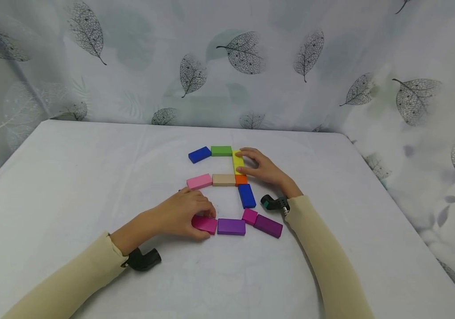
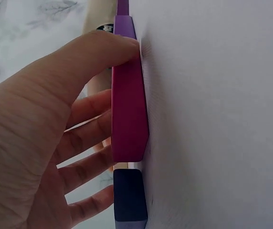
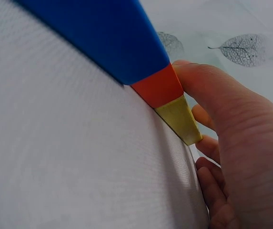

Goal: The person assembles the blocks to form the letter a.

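On the left of the near row, my left hand (image 1: 183, 212) pinches a magenta block (image 1: 205, 224), thumb on its near side and fingers beyond. A purple block (image 1: 231, 227) lies at its right end. Farther off, my right hand (image 1: 265, 168) grips a yellow block (image 1: 238, 163) lengthwise between thumb and index finger. That block runs from a green block (image 1: 221, 151) down to a small orange block (image 1: 241, 179). Below the orange one sits a blue block (image 1: 246, 196). In the left wrist view a dark blue block (image 2: 130, 195) shows past the magenta one, mostly hidden by my hand in the head view.
A second blue block (image 1: 200, 154) angles off the green one. Pink (image 1: 199, 181) and tan (image 1: 223, 180) blocks form the middle row. A small magenta block (image 1: 250, 216) and a dark purple block (image 1: 268, 226) lie at the near right. All rest on a white-covered table (image 1: 91, 177).
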{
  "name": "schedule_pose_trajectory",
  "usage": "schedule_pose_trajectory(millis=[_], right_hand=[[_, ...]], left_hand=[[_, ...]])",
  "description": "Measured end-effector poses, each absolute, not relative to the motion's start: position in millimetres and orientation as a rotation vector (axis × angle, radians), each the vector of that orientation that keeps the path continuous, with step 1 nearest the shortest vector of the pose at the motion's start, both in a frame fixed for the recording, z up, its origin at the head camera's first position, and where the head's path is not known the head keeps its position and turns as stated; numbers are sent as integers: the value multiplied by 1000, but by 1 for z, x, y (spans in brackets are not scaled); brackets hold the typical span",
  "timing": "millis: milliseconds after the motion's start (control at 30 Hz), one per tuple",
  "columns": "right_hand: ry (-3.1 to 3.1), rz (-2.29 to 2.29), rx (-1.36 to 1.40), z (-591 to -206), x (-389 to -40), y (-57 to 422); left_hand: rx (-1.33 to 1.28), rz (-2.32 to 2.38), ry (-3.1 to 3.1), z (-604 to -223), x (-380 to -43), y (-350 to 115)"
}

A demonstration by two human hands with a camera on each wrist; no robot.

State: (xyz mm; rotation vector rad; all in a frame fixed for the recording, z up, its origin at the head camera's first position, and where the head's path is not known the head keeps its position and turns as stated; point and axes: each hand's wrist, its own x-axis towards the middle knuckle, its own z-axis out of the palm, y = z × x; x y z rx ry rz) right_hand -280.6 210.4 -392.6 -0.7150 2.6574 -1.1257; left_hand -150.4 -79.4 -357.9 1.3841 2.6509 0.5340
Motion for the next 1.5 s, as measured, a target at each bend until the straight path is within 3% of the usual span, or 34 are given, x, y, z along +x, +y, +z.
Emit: schedule_pose_trajectory(millis=[667,1500], right_hand=[[2653,-1138,-689,-388,-275,210],[2659,-1123,-700,-393,-279,208]], left_hand=[[1441,532,2629,-360,-148,-76],[1325,716,2736,-356,-166,-88]])
